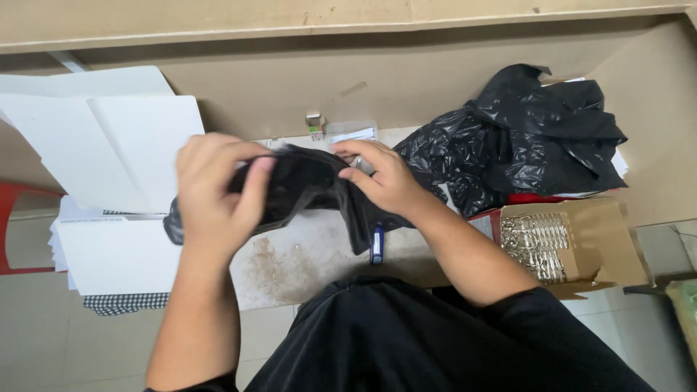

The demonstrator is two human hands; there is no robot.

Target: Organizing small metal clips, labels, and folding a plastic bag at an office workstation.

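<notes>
Both hands hold a black pouch point(305, 190) of soft fabric above the stained table point(305, 254). The left hand point(214, 192) is closed round its left end, thumb over the top; the right hand point(381, 178) pinches its upper right edge with the fingertips. The pouch's long axis runs left to right between them, and a loose flap hangs down below the right hand. Right of the pouch lies a crumpled black bag point(523, 138), with a cardboard box point(602, 243) of metal rings point(537, 243) below that; white sheets point(123, 152) lie left of the pouch.

Head view, steeply down, close.
</notes>
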